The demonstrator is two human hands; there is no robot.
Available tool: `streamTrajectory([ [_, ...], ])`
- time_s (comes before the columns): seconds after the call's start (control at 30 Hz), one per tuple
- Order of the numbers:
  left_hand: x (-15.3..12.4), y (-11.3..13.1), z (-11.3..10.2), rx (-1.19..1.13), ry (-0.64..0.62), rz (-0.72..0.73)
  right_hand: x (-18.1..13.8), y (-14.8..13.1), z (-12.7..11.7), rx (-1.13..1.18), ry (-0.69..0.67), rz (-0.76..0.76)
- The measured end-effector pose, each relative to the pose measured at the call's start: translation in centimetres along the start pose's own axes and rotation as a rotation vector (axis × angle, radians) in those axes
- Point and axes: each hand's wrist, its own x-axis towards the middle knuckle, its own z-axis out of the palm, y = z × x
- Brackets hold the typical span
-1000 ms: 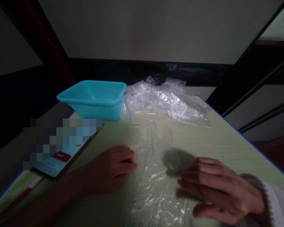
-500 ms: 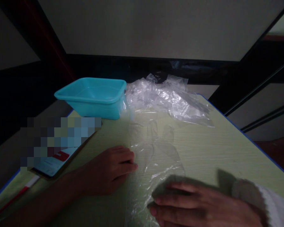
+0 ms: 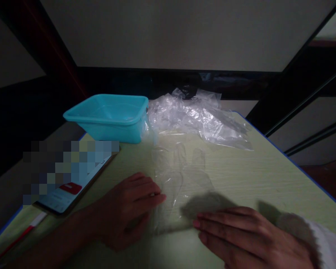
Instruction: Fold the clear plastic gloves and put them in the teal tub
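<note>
Left hand: I see my left hand [image 3: 130,207] lying flat at 7 o'clock, fingers loosely together, fingertips pressing the left edge of the plastic glove [image 3: 180,183].
Right hand: my right hand [image 3: 249,237] rests flat at 5 o'clock, fingers straight and together, tips on the glove's near edge; neither hand grips anything.
Plastic glove: clear, spread flat on the pale green table [image 3: 268,175] near centre, fingers pointing toward 12 o'clock.
Tub: a turquoise tub [image 3: 108,116] sits at 11 o'clock.
Plastic pile: crumpled clear plastic [image 3: 196,117] lies at 12 o'clock, beside the tub.
Phone: a phone [image 3: 68,186] lies at 9 o'clock.
</note>
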Motion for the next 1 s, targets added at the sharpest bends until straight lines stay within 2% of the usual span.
streamTrajectory([
  [0.03, 0.0, 0.0, -0.3, 0.013, 0.007, 0.014, -0.2, 0.0, 0.2, 0.014, 0.011, 0.013],
  [0.1, -0.1, 0.0, -0.7, 0.058, 0.006, 0.043, -0.6, 0.0, 0.6, 0.031, 0.170, 0.106],
  [0.13, -0.1, -0.1, -0.9, 0.081, 0.002, 0.067, -0.8, 0.0, 0.8, 0.049, 0.183, 0.128],
  [0.23, -0.1, -0.2, -0.7, 0.127, 0.019, 0.123, -1.3, 0.1, 1.0, 0.052, 0.166, 0.163],
  [0.37, -0.1, -0.1, 0.4, 0.178, 0.113, 0.098, -1.4, 0.2, 0.5, 0.050, 0.139, 0.171],
  [0.6, -0.3, 0.4, 2.5, 0.286, 0.194, 0.095, -1.5, 0.4, 0.6, 0.015, 0.157, 0.124],
  [0.77, 0.2, 0.9, 2.0, 0.272, 0.146, 0.133, -1.1, 0.1, 1.0, -0.029, 0.251, 0.022],
  [0.83, 0.6, 1.1, 1.6, 0.274, 0.123, 0.143, -0.9, -0.2, 0.9, -0.047, 0.198, -0.013],
  [0.9, 0.7, 1.2, 1.4, 0.271, 0.135, 0.152, -0.7, -0.4, 0.8, -0.051, 0.070, -0.047],
  [0.93, 0.7, 1.3, 1.4, 0.266, 0.133, 0.154, -0.6, -0.4, 0.8, -0.070, 0.093, -0.050],
  [0.97, 0.6, 1.2, 1.4, 0.260, 0.121, 0.154, -0.6, -0.4, 0.8, -0.066, 0.071, -0.008],
  [1.0, 0.6, 1.2, 1.5, 0.254, 0.116, 0.152, -0.5, -0.4, 0.7, -0.052, 0.023, -0.030],
])
